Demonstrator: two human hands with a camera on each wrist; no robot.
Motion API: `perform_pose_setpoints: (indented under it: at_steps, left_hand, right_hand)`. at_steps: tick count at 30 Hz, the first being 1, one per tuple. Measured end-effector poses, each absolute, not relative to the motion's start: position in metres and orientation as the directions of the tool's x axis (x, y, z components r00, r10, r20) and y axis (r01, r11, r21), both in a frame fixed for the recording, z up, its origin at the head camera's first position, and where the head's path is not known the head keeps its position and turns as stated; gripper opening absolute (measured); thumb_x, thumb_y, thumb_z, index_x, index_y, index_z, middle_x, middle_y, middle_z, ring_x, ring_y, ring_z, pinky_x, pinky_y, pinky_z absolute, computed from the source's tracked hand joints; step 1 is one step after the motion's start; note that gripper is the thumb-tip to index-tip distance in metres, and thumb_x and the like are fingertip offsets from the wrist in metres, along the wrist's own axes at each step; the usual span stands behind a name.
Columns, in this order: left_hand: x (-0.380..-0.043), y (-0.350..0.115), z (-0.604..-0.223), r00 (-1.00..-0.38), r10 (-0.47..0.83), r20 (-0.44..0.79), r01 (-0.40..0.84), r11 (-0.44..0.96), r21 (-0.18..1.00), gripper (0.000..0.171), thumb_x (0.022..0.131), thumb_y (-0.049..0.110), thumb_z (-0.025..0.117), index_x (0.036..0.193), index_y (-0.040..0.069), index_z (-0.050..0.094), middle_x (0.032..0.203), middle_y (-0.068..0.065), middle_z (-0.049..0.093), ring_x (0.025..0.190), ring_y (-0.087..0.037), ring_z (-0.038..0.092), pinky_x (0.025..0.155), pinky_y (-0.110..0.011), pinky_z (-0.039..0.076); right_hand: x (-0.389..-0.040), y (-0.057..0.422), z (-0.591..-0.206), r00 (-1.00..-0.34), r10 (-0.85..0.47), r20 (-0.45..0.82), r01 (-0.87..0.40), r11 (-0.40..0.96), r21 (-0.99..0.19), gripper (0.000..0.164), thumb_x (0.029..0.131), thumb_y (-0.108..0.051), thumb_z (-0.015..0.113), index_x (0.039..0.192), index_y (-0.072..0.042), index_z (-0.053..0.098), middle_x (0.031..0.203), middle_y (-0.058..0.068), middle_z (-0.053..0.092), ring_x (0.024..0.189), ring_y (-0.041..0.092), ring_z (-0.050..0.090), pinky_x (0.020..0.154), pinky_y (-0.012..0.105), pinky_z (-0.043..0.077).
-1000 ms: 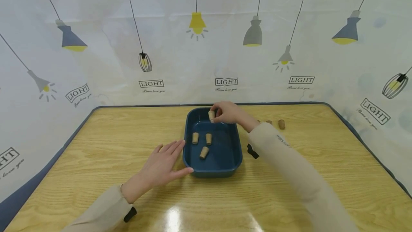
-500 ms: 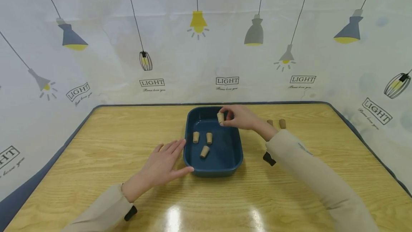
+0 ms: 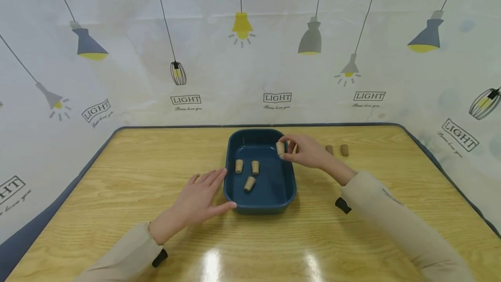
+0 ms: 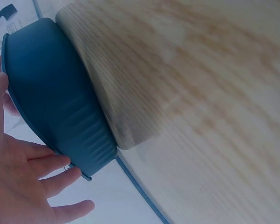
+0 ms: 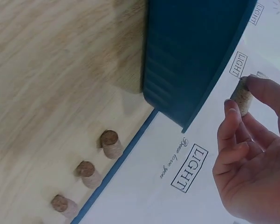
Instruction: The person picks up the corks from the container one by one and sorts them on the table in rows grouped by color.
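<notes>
My right hand (image 3: 307, 151) pinches a tapered cork (image 3: 280, 149) between thumb and fingertips, held over the far right rim of a blue rectangular dish (image 3: 272, 190). The right wrist view shows the pinched cork (image 5: 242, 97) tilted, above the level of the rim. Inside the dish stand two corks, a left one (image 3: 238, 166) and a right one (image 3: 255, 167), and a leaning third cork (image 3: 249, 183) is in front of them. With fingers spread and nearly straight, my left hand (image 3: 197, 199) touches the dish's left side; its fingertips (image 4: 74, 171) are at the rim.
On the wooden table (image 3: 148, 160), right of the dish, stand more corks; the right wrist view has a near cork (image 5: 112, 144), a middle one (image 5: 88, 175) and a farther one (image 5: 64, 206). A lamp-printed backdrop (image 3: 219, 73) rises behind the table's far edge.
My right hand has moved rightward and slightly nearer with the cork, from over the dish's far end to its right rim. The left hand and the corks inside stay put.
</notes>
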State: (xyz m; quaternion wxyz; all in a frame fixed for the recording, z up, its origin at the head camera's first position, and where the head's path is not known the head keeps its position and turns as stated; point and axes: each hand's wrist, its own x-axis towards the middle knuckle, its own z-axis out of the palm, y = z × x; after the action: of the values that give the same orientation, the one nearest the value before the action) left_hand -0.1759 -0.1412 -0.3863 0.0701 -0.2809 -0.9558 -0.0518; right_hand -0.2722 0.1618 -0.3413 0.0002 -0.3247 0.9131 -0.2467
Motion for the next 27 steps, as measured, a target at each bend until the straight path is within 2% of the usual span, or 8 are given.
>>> perform_pose_setpoints:
  at_steps: [7, 17, 21, 27]
  left_hand:
    - [-0.177, -0.141, -0.387, -0.833, 0.529, 0.163, 0.544, 0.837, 0.062, 0.089, 0.078, 0.071, 0.031, 0.137, 0.005, 0.031, 0.137, -0.009, 0.034, 0.122, -0.026, 0.033, 0.092, -0.052, 0.026]
    - [-0.181, -0.144, -0.395, -0.82, 0.54, 0.19, 0.56, 0.826, 0.065, 0.088, 0.078, 0.07, 0.034, 0.137, 0.004, 0.032, 0.137, -0.009, 0.034, 0.121, -0.027, 0.034, 0.093, -0.053, 0.026]
    - [-0.177, -0.141, -0.388, -0.832, 0.526, 0.175, 0.544, 0.836, 0.074, 0.088, 0.078, 0.07, 0.035, 0.136, 0.004, 0.034, 0.136, -0.009, 0.035, 0.121, -0.027, 0.035, 0.092, -0.053, 0.027]
    - [-0.176, -0.141, -0.386, -0.837, 0.525, 0.155, 0.539, 0.84, 0.065, 0.09, 0.078, 0.072, 0.03, 0.138, 0.005, 0.031, 0.138, -0.008, 0.033, 0.123, -0.026, 0.032, 0.093, -0.053, 0.025]
  right_hand:
    - [-0.268, 0.185, -0.346, -0.822, -0.53, 0.206, -0.552, 0.656, -0.515, 0.042, 0.083, -0.022, 0.063, 0.118, -0.002, 0.053, 0.078, 0.0, 0.057, 0.062, 0.014, 0.052, 0.058, 0.031, 0.043]
    - [-0.266, 0.218, -0.363, -0.814, -0.536, 0.225, -0.564, 0.635, -0.528, 0.041, 0.08, -0.012, 0.065, 0.115, 0.006, 0.052, 0.074, 0.002, 0.055, 0.062, 0.015, 0.051, 0.057, 0.03, 0.044]
    - [-0.266, 0.226, -0.373, -0.813, -0.55, 0.192, -0.556, 0.633, -0.539, 0.042, 0.08, -0.007, 0.064, 0.116, 0.01, 0.05, 0.073, 0.002, 0.056, 0.062, 0.015, 0.051, 0.057, 0.03, 0.044]
    - [-0.269, 0.23, -0.388, -0.824, -0.549, 0.141, -0.526, 0.648, -0.55, 0.041, 0.079, -0.005, 0.064, 0.116, 0.006, 0.051, 0.072, -0.001, 0.056, 0.063, 0.014, 0.051, 0.058, 0.029, 0.044]
